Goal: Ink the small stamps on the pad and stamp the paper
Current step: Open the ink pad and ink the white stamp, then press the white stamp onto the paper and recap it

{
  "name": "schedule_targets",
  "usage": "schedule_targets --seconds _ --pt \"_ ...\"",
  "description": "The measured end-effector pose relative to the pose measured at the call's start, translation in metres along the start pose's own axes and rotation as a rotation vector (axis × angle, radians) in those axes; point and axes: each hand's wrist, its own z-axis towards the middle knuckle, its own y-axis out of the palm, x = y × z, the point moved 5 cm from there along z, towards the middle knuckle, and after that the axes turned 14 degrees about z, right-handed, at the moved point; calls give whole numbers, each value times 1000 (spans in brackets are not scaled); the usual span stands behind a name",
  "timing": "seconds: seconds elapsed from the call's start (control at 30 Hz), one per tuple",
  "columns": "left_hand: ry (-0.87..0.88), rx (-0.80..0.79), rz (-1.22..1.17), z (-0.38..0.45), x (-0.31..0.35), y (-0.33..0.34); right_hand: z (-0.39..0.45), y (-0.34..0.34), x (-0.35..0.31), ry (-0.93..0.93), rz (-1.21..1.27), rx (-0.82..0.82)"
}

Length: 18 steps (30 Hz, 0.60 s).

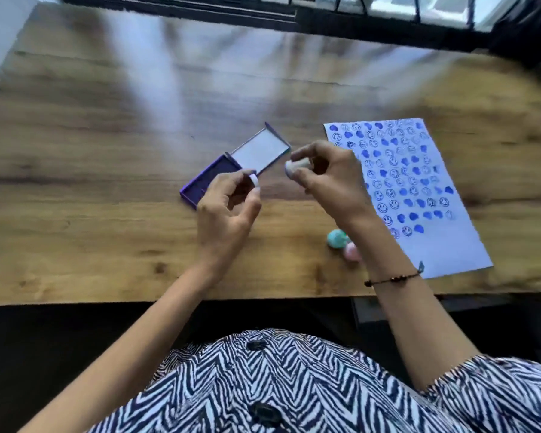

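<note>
Above the wooden table (107, 214), right hand (325, 176) pinches a rounded white stamp (294, 168), left hand (225, 210) pinches its small cap (254, 179), between the open purple ink pad (206, 179) and stamp-covered paper (419, 189).

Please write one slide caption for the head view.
Both hands hold small stamp pieces above the open ink pad, beside the stamped paper.

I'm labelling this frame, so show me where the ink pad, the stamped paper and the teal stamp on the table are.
ink pad (200, 184), head view, on its purple tray left of the hand.
stamped paper (450, 242), head view, on its blank lower part.
teal stamp (336, 238), head view, on its rounded top.
</note>
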Motion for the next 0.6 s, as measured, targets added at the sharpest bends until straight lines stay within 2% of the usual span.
schedule_targets --seconds 0.17,0.27,0.37,0.43,0.6 --pt "257 -358 49 7 64 76 -24 -114 38 86 -85 275" --pt "413 -514 75 2 96 119 -37 -169 60 121 -257 330" --pt "569 -658 175 -8 121 160 -42 -202 76 126 -377 308" --pt "636 -692 282 -8 127 180 -42 -208 83 113 -426 256" --pt "629 -707 410 -1 124 200 -45 -208 92 87 -497 175"
